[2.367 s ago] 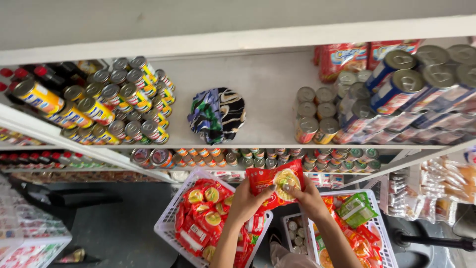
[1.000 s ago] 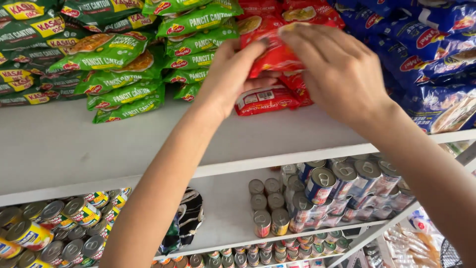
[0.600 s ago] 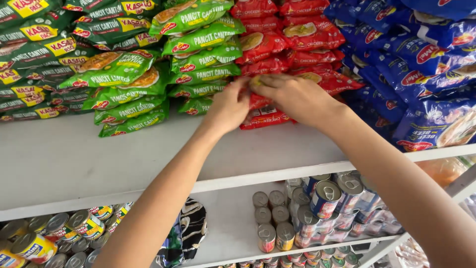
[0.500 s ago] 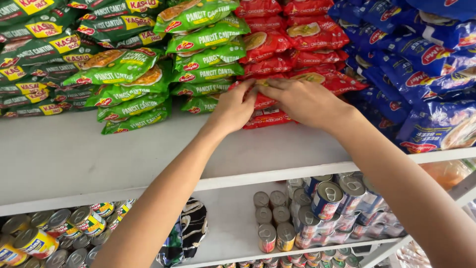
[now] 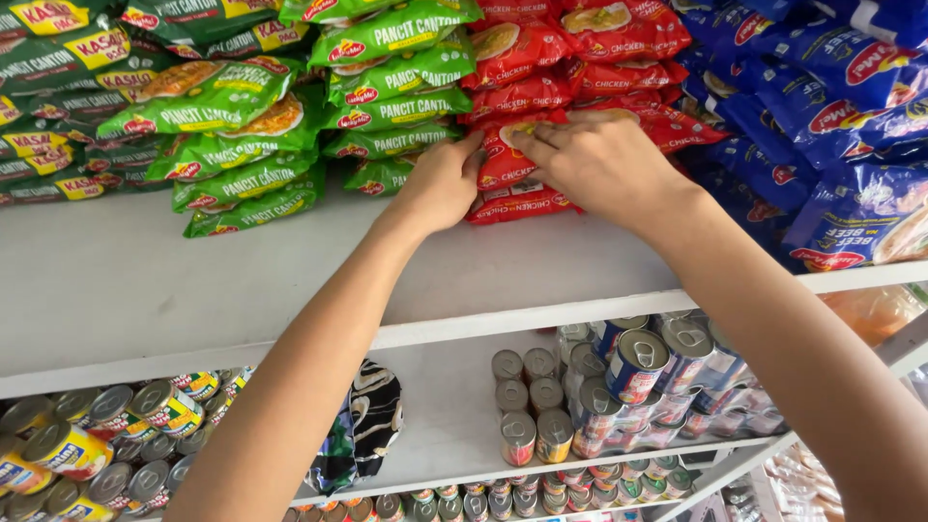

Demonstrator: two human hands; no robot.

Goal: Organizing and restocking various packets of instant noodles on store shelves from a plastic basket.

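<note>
Both hands up at the top shelf [image 5: 242, 290], pressed against the stack of red noodle packets [image 5: 541, 106]. Left hand [image 5: 440, 184] laid flat on the stack's left edge, fingers together, thumb tucked under a packet's corner. Right hand [image 5: 604, 159] spread over the front of the same packet [image 5: 512, 159], fingertips pinching its near edge. Compared with half a second earlier: both hands slid farther in, packet pushed deeper among the reds, now almost level with its neighbours; seated rather than carried. Green noodle packets [image 5: 290, 116] just left of the stack, blue ones [image 5: 831, 116] right of it, both untouched. Lower shelf: tins [image 5: 580, 396] in rows at right, more tins [image 5: 87, 435] at left, a dark patterned bag [image 5: 362, 425] between them.
</note>
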